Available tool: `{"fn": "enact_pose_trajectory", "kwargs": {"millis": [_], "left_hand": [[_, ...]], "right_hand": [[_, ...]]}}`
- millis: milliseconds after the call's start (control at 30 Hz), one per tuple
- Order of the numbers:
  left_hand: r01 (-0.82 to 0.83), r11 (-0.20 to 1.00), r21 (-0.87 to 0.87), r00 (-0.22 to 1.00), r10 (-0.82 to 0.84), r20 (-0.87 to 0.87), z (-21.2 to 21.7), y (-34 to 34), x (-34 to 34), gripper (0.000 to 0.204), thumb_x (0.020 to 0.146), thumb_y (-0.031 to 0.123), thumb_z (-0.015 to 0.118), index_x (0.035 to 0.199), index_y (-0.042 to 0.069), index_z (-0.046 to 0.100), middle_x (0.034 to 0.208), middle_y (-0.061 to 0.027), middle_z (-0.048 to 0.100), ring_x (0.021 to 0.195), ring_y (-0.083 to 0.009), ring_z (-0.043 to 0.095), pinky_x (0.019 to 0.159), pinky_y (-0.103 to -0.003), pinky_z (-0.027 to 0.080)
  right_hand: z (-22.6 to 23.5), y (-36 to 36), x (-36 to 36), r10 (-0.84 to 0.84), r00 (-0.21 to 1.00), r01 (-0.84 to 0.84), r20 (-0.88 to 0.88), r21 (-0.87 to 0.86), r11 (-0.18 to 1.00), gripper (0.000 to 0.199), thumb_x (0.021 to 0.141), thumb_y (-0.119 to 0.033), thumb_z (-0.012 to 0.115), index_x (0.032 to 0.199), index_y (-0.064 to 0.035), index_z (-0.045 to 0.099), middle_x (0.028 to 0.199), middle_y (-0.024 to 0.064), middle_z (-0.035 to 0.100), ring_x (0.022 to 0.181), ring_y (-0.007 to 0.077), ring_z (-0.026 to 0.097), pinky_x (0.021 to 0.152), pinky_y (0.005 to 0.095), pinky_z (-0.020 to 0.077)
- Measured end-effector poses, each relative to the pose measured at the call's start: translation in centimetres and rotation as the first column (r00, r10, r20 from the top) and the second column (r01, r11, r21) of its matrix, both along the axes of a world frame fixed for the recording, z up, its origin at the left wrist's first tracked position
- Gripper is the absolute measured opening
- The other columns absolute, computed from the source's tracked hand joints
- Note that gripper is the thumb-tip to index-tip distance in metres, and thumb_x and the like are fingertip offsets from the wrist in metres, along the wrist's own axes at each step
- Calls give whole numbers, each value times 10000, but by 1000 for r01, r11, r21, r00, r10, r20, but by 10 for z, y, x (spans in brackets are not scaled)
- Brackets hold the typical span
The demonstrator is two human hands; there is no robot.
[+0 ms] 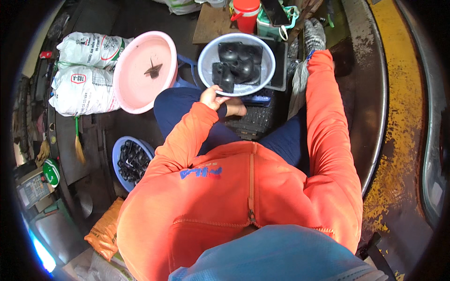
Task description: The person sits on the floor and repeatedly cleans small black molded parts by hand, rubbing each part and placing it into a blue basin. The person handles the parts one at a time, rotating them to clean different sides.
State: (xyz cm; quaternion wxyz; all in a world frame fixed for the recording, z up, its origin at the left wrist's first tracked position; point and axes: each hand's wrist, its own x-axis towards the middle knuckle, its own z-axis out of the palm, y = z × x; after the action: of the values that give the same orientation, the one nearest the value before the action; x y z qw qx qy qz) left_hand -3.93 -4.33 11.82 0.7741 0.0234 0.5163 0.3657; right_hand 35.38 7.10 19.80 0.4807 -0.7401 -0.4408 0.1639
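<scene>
— Black moulded parts (238, 65), rubbery-looking, lie heaped in the pale perforated basket (206, 51), which rests on a dark crate (255, 119) over the person's lap. What has hold of it?

— The left hand (213, 97) is at the basket's near rim, fingers curled over the edge and pinching it. The heap lies just beyond those fingers, away from the body. This hand is clearly the nearer one.

— And the right hand?

— The right hand (313, 33), in a grey knit glove, reaches past the basket's far right side. Whether its fingers are spread or closed, I cannot tell.

— Do the parts point anywhere?

— They are jumbled; no shared long axis shows. The basket itself is round.

— Around it?

— A pink basin (140, 89) sits to the left, white sacks (84, 70) beyond it, a blue tub (119, 154) of more black pieces nearer the left knee, and a red jug (245, 14) stands beyond the basket.
</scene>
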Motion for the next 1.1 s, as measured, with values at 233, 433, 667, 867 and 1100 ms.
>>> {"fn": "enact_pose_trajectory", "kwargs": {"millis": [233, 433, 667, 867, 1100], "left_hand": [[208, 963, 173, 974, -187, -130, -30, 26, 65, 231, 813, 32, 468, 1031, -42, 480, 959, -156, 592, 880, -309, 630, 726, -455, 574], [271, 933, 235, 956, -234, -175, -30, 35, 73, 312, 828, 68, 485, 1132, -3, 495, 1080, -138, 592, 925, -253, 625, 710, -428, 564], [295, 921, 255, 955, -274, -118, -32, 32, 67, 278, 877, 56, 475, 1135, -47, 467, 1031, -147, 597, 887, -256, 638, 682, -342, 584], [422, 881, 213, 771, -225, -596, -33, 33, 77, 368, 847, 138, 558, 1168, -31, 500, 1029, -140, 611, 962, -277, 609, 816, -387, 507], [885, 373, 279, 199, 240, -950, 6, 41, 91, 639, 707, 307, 714, 1236, 29, 490, 1113, -167, 565, 1086, -334, 530, 930, -434, 415]], "right_hand": [[55, -27, 16, -44, 999, 47, -25, 125, 991, 473, 851, -390, 558, 1145, -20, 583, 1231, 182, 551, 1167, 316, 498, 982, 383, 377], [107, 19, 40, -128, 819, 127, 560, 42, 991, 577, 813, -443, 573, 1256, -82, 491, 1219, 199, 537, 1183, 348, 472, 984, 418, 388], [98, 16, 18, -183, 794, 194, 580, 44, 980, 400, 844, -324, 528, 1170, -92, 519, 1083, 221, 588, 976, 404, 573, 847, 468, 454], [150, -40, -16, -105, 945, 200, 309, -294, 935, 445, 861, -282, 544, 1237, -56, 471, 1143, 200, 580, 1076, 363, 547, 906, 404, 423], [116, -117, -60, 200, 960, -220, -195, -85, 972, 578, 858, -431, 572, 1317, -100, 449, 1304, 105, 511, 1172, 293, 503, 939, 369, 410]]}}
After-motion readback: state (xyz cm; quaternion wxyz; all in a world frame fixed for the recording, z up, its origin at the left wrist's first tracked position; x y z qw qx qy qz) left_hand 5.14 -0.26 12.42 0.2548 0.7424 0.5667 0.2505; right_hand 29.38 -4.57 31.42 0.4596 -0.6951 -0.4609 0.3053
